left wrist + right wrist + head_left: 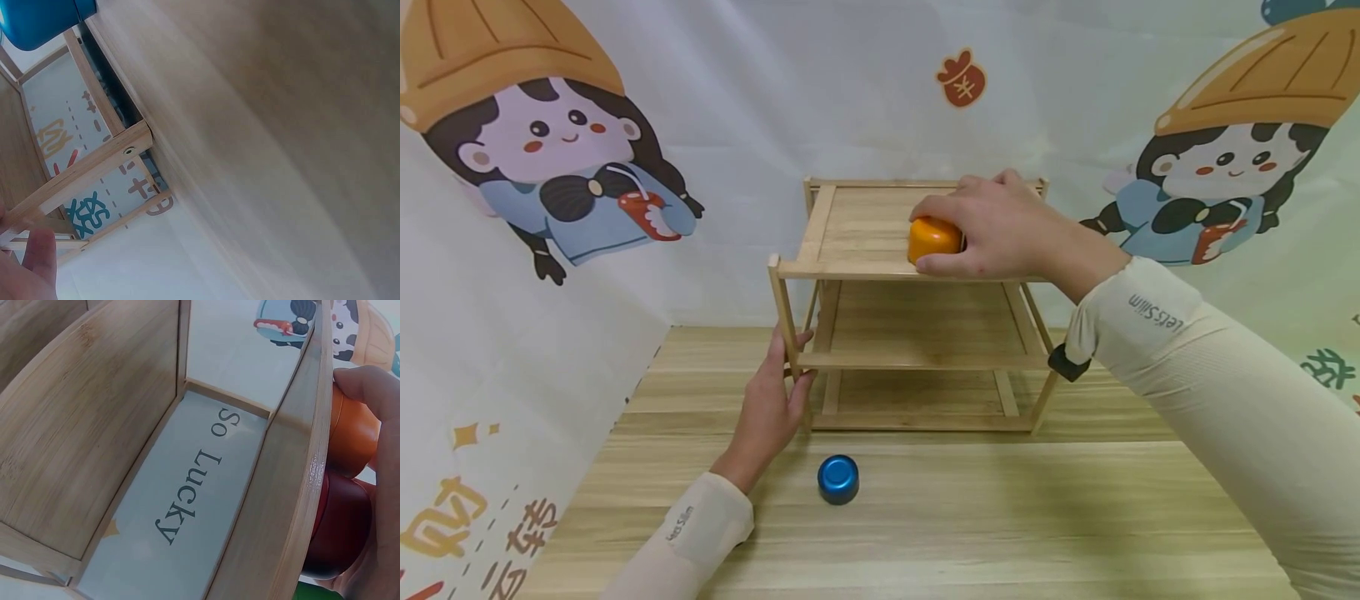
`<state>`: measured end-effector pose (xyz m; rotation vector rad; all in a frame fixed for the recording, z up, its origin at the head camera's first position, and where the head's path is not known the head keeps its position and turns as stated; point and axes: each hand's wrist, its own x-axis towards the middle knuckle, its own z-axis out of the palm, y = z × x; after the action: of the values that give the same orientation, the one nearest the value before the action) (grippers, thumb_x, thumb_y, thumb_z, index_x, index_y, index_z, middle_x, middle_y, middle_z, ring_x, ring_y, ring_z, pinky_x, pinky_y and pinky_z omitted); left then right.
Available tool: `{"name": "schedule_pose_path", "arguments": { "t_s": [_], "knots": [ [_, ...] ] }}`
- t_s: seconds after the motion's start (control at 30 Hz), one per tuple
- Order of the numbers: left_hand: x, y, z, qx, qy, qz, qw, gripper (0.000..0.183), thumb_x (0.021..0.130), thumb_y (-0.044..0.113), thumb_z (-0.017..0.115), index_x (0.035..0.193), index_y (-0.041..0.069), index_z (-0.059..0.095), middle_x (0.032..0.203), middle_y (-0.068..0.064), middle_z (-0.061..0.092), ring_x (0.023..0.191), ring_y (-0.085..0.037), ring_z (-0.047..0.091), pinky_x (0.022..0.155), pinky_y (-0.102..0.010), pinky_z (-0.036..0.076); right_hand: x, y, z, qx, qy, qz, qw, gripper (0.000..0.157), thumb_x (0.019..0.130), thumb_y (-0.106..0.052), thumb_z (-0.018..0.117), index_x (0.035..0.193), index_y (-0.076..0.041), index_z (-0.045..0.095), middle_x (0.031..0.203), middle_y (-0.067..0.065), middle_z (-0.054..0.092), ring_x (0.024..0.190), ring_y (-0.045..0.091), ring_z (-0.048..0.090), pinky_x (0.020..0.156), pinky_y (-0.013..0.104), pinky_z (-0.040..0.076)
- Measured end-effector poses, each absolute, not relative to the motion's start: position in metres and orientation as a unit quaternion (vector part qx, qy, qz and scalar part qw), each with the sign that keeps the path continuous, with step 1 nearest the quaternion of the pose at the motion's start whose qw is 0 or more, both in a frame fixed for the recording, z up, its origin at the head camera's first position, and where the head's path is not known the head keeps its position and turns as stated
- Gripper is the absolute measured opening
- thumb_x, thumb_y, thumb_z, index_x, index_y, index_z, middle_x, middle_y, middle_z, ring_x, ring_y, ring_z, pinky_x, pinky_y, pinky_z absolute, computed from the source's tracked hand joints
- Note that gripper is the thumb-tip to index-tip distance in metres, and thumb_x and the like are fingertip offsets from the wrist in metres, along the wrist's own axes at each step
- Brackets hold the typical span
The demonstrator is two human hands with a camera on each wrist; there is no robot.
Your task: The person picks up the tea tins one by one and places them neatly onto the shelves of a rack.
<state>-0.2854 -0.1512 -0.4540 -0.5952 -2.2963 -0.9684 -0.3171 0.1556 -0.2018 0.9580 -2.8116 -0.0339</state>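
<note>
A three-tier wooden shelf rack [925,360] stands on the table. My left hand [769,417] grips its left front post, and the thumb shows at the frame in the left wrist view. Over the top tier my right hand [1000,225] holds a shiny orange canister [934,240], thumb and fingers on its sides. In the right wrist view, a dark red canister [339,528] sits beside the orange one, against the same hand, with part of a green thing [315,592] below. My hand hides these two in the head view. A blue canister [838,479] stands on the table right of my left wrist.
The wood-grain table [970,517] extends in front of the rack. A white printed cloth [737,108] hangs behind and at the sides. The rack's middle and bottom tiers lie under the top one, framed by slanted posts.
</note>
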Motion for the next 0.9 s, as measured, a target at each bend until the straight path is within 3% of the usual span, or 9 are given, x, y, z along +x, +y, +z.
{"name": "schedule_pose_path", "arguments": {
  "t_s": [0.43,0.57,0.7,0.9],
  "knots": [
    [-0.284,-0.15,-0.451,-0.217,-0.861,-0.363,0.282,0.085,0.096,0.0,0.066,0.162,0.019,0.017,0.15,-0.007,0.056,0.117,-0.033,0.067,0.093,-0.047,0.062,-0.318,0.156,-0.204,0.316,-0.944,-0.025,0.096,0.056,0.093,-0.066,0.057,0.136,-0.03,0.057,0.105,-0.003,0.067,0.101,0.021,0.054,0.096,0.055,0.035],
    [-0.284,-0.15,-0.451,-0.217,-0.859,-0.366,0.284,0.085,0.096,0.001,0.067,0.163,0.019,0.016,0.15,-0.007,0.056,0.117,-0.032,0.067,0.093,-0.047,0.062,-0.317,0.157,-0.203,0.316,-0.944,-0.018,0.096,0.062,0.093,-0.067,0.055,0.14,-0.028,0.055,0.111,-0.002,0.067,0.105,0.023,0.054,0.097,0.056,0.035],
    [-0.284,-0.15,-0.451,-0.218,-0.858,-0.367,0.285,0.086,0.096,0.0,0.067,0.163,0.019,0.017,0.15,-0.007,0.057,0.115,-0.032,0.068,0.093,-0.046,0.062,-0.314,0.159,-0.2,0.311,-0.945,0.004,0.097,0.069,0.094,-0.071,0.049,0.146,-0.026,0.051,0.105,-0.001,0.066,0.104,0.022,0.053,0.1,0.058,0.033],
    [-0.285,-0.15,-0.451,-0.221,-0.857,-0.368,0.284,0.082,0.096,-0.002,0.065,0.161,0.017,0.019,0.149,-0.009,0.056,0.112,-0.033,0.069,0.091,-0.046,0.062,-0.302,0.163,-0.188,0.312,-0.933,0.002,0.181,0.067,0.096,-0.067,0.048,0.144,-0.02,0.053,0.105,0.006,0.064,0.106,0.027,0.053,0.1,0.061,0.034]
  ]
}}
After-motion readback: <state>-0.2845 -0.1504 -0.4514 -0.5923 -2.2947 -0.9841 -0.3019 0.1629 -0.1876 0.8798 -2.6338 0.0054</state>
